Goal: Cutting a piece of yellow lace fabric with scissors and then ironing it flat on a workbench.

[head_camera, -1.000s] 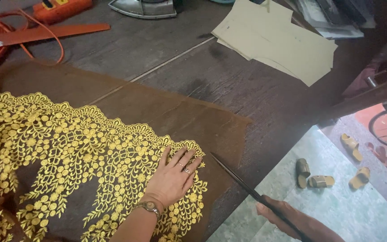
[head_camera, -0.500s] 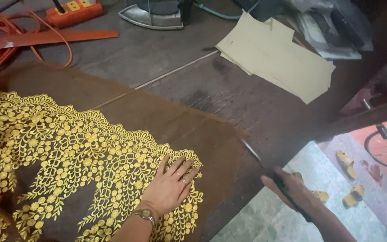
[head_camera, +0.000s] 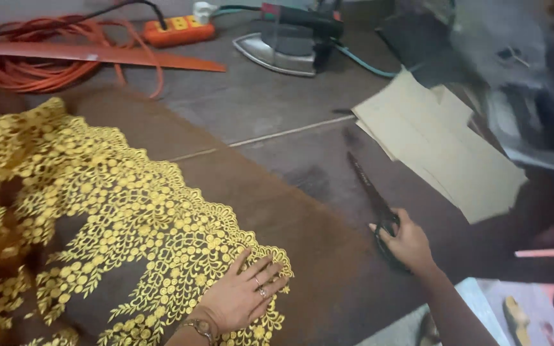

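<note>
The yellow lace fabric (head_camera: 97,211) runs off the left and near edges; the scissors' handles (head_camera: 389,240) hide under the right hand (head_camera: 408,240); the far-right clutter (head_camera: 520,77) is blurred.

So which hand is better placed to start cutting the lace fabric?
Probably the right hand: it grips the scissors on the table, while the left hand lies flat, pinning the yellow lace fabric.

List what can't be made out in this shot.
- Head view: scissors handles, covered by the right hand.
- Things at the top right, smeared by blur.
- Lace cloth, cut off by the left and bottom edges.
- Left hand wrist, cut by the bottom edge.
</note>
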